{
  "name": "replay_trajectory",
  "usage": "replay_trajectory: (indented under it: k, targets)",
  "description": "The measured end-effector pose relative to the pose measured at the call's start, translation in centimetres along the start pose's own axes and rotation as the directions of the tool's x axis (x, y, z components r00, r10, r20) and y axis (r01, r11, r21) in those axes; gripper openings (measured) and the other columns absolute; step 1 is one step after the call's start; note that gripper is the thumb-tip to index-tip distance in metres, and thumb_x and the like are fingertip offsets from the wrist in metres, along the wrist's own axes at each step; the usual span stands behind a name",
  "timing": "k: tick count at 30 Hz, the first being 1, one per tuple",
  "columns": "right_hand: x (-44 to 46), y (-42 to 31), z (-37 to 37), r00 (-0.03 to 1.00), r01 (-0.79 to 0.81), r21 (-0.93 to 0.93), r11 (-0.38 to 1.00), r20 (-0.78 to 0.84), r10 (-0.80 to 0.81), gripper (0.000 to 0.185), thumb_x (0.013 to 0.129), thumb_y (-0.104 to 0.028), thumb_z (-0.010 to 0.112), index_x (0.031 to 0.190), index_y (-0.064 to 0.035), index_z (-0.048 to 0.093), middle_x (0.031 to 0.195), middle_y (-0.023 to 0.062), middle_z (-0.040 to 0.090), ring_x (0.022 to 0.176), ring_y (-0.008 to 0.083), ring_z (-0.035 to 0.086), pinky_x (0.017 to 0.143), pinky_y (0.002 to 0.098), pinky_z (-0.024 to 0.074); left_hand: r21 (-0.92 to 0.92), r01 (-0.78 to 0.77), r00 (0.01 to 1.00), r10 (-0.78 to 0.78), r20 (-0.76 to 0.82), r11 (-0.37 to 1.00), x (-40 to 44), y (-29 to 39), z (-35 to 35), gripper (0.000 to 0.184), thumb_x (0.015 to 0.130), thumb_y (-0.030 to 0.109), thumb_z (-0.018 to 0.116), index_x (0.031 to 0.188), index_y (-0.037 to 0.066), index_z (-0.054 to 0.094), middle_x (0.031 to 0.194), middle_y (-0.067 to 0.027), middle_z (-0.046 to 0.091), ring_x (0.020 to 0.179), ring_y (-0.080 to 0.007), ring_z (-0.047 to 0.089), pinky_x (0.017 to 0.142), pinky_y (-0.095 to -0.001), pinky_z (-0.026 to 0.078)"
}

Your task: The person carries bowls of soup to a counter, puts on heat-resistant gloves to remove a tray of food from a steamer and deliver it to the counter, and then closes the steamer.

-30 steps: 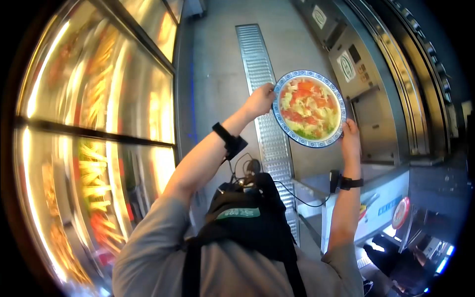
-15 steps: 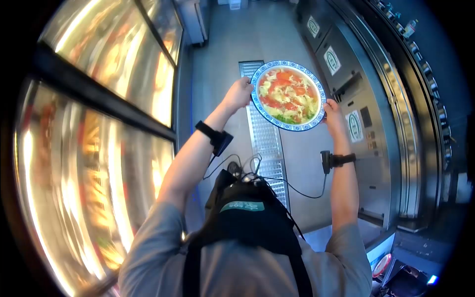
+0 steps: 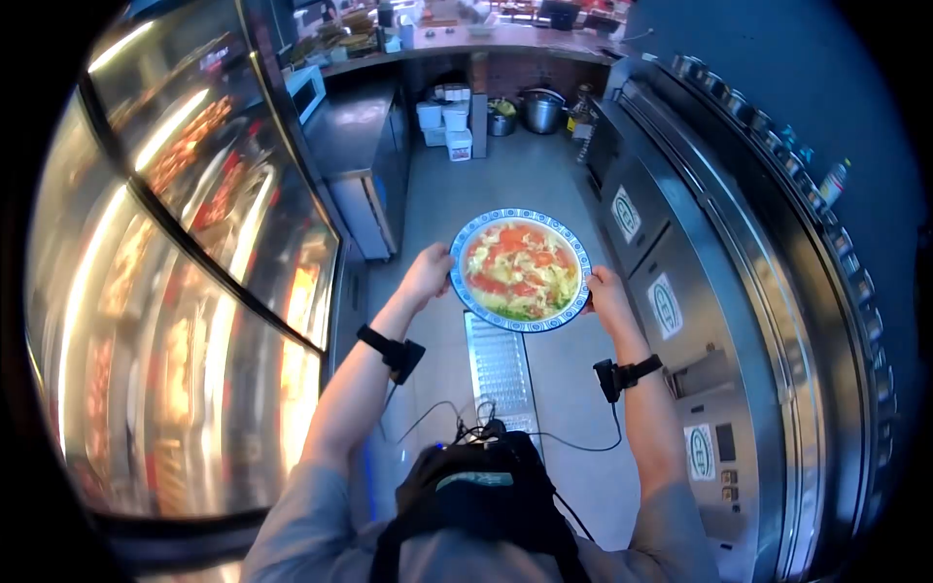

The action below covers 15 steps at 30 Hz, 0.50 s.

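Out in front of me, over the floor, I carry a wide bowl (image 3: 565, 233) with a blue-patterned rim. Inside it is a soup (image 3: 520, 267) of red tomato pieces and pale yellow egg, with some chopped green at the near edge. My left hand (image 3: 426, 272) grips the rim on the left side, and my right hand (image 3: 609, 296) grips it on the right. The bowl looks roughly level. Parts of the fingers are hidden under the rim. Both wrists wear black straps with small devices, from which cables run to my waist.
A lit glass display cabinet (image 3: 194, 291) lines the left, with a steel counter (image 3: 352, 126) beyond it. Steel kitchen units (image 3: 641, 233) run along the right. Ahead are white tubs (image 3: 457, 117), a metal pot (image 3: 541, 110) and a long counter (image 3: 457, 39). A floor grate (image 3: 501, 369) lies below.
My view has tilted up and moved forward, showing the far counter, tubs and pots. The bowl now sits lower and further left in view, still held in both hands.
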State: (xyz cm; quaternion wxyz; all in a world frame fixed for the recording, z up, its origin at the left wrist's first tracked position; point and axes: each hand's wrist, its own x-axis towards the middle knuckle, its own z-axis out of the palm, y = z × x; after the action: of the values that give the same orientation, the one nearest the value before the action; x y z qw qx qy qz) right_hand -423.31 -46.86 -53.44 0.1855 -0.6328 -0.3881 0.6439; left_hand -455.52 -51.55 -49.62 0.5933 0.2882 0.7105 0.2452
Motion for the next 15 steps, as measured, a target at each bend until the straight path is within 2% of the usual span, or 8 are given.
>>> replay_trajectory:
  k: [3, 5, 6, 7, 12, 15]
  targets:
    - [27.0, -10.2, 1.6, 0.999, -0.036, -0.016, 0.999, -0.011, 0.036, 0.018, 0.097, -0.013, 0.044, 0.098, -0.0009, 0.058, 0.072, 0.0053, 0.061, 0.052, 0.0120, 0.058, 0.045, 0.0253, 0.0487, -0.028, -0.034, 0.999, 0.035, 0.017, 0.999, 27.3, 10.0, -5.3, 0.020, 0.093, 0.011, 0.046, 0.105, -0.003, 0.054, 0.062, -0.0042, 0.052, 0.045, -0.0113, 0.048, 0.039, -0.0255, 0.038]
    - [49.0, -17.7, 2.7, 0.999, -0.043, -0.011, 0.999, 0.015, 0.043, 0.017, 0.097, -0.012, 0.044, 0.097, -0.0010, 0.057, 0.071, 0.0053, 0.060, 0.052, 0.0119, 0.058, 0.046, 0.0250, 0.0486, -0.022, -0.021, 1.000, 0.020, -0.015, 1.000, 48.2, 17.4, -9.0, 0.019, 0.093, 0.010, 0.046, 0.104, -0.003, 0.054, 0.062, -0.0044, 0.052, 0.045, -0.0116, 0.048, 0.039, -0.0257, 0.038]
    - [40.6, -19.8, 2.9, 1.000, 0.006, -0.014, 1.000, 0.027, -0.006, 0.017, 0.097, -0.012, 0.044, 0.097, -0.0010, 0.057, 0.071, 0.0053, 0.060, 0.052, 0.0119, 0.058, 0.046, 0.0250, 0.0486, -0.024, -0.062, 0.997, 0.061, -0.043, 0.998, 38.9, 18.6, -10.2, 0.019, 0.093, 0.010, 0.046, 0.104, -0.003, 0.054, 0.062, -0.0044, 0.052, 0.045, -0.0116, 0.048, 0.039, -0.0257, 0.038]
    - [48.7, -23.4, 3.0, 0.996, 0.078, -0.037, 0.996, 0.034, -0.077, 0.017, 0.096, -0.011, 0.044, 0.098, -0.0006, 0.057, 0.071, 0.0053, 0.060, 0.053, 0.0118, 0.058, 0.046, 0.0248, 0.0486, -0.014, -0.130, 0.990, 0.129, -0.057, 0.991, 46.1, 21.8, -12.1, 0.019, 0.093, 0.010, 0.045, 0.104, -0.003, 0.054, 0.062, -0.0046, 0.052, 0.044, -0.0117, 0.048, 0.039, -0.0260, 0.038]
    - [91.5, -43.0, 4.1, 0.987, 0.157, -0.032, 0.987, 0.033, -0.155, 0.019, 0.095, -0.012, 0.045, 0.100, 0.0001, 0.058, 0.071, 0.0042, 0.061, 0.053, 0.0109, 0.057, 0.046, 0.0246, 0.0477, 0.000, -0.228, 0.972, 0.227, -0.066, 0.974, 87.9, 41.1, -20.2, 0.017, 0.093, 0.009, 0.045, 0.101, -0.003, 0.054, 0.061, -0.0049, 0.051, 0.044, -0.0119, 0.046, 0.038, -0.0270, 0.035]
    - [107.1, -53.5, 0.3, 0.981, 0.186, -0.016, 0.982, 0.049, -0.185, 0.018, 0.095, -0.012, 0.045, 0.098, 0.0000, 0.059, 0.072, 0.0048, 0.062, 0.053, 0.0112, 0.058, 0.045, 0.0246, 0.0488, -0.031, -0.256, 0.964, 0.253, -0.082, 0.966, 101.8, 53.3, -20.7, 0.016, 0.093, 0.010, 0.045, 0.098, -0.003, 0.053, 0.060, -0.0044, 0.050, 0.043, -0.0119, 0.045, 0.038, -0.0269, 0.033]
